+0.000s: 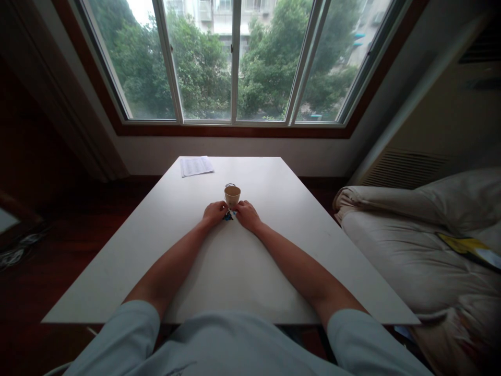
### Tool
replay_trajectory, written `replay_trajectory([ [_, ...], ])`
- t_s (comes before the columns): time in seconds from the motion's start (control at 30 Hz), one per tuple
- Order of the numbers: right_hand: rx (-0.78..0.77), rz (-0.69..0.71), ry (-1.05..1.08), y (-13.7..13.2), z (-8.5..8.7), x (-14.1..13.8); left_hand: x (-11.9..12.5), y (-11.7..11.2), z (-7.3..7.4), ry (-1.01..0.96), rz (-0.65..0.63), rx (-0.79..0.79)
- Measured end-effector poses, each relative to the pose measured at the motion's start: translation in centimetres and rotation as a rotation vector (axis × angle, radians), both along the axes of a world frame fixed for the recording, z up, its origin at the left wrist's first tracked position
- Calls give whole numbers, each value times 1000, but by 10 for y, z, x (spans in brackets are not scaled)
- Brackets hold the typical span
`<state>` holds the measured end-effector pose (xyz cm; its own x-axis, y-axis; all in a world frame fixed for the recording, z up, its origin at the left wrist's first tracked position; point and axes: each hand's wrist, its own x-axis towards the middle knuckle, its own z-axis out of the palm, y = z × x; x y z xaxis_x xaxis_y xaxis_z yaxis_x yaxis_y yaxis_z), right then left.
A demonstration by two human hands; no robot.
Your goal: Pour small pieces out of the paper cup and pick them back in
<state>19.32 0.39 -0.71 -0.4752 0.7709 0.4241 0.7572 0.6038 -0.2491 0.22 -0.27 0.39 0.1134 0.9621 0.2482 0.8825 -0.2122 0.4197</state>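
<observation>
Left hand and right hand crowd cup and bits, midway between tabletop side edges, grips unreadable from here: light, steady touches suit best!

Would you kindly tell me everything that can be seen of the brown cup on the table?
The cup is plain light brown and looks like paper, with a round open mouth and sides narrowing downward. It appears upright on the white table, near small blue and dark pieces. The left hand and right hand flank its lower part; whether either touches it, or what it contains, is unclear.
</observation>
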Motion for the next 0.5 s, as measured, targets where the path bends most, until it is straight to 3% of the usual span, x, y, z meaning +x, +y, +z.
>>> replay_trajectory([
  [0.5, -21, -77, -46, -3, 2, 1, 0, 0, 1, 10, 7, -4],
])
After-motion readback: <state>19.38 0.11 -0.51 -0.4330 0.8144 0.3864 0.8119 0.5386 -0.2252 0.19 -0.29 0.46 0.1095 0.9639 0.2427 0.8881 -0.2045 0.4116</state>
